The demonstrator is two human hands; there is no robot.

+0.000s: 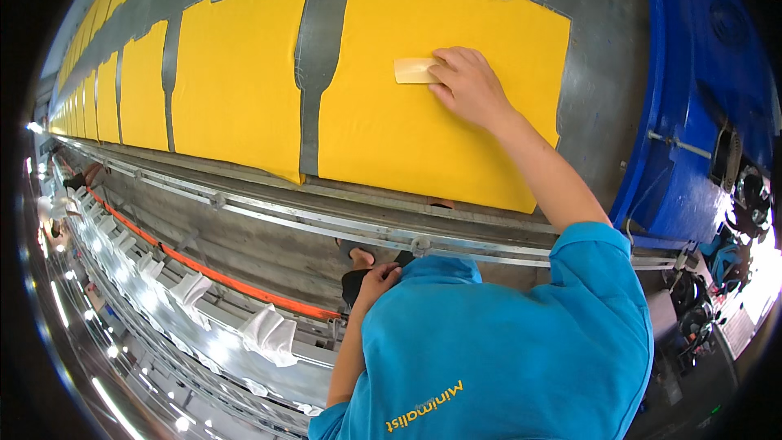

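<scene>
A yellow fabric panel (440,130) cut in a garment shape lies flat on the long grey table (599,114). Over its upper middle, my right hand (471,85) pinches a small cream-coloured flat scraper-like piece (414,71) between thumb and fingers. The piece rests on or just above the cloth; which one I cannot tell. My left hand (380,283) is down by my waist, at the edge of my blue shirt, with its fingers curled beside something black. What those fingers hold, if anything, is hidden.
More yellow panels (236,81) run in a row to the far left. A metal rail (277,224) follows the table's near edge. A blue machine or cover (700,98) stands at the right end. Behind me is another long table with white fabric pieces (269,334) and an orange strip (236,281).
</scene>
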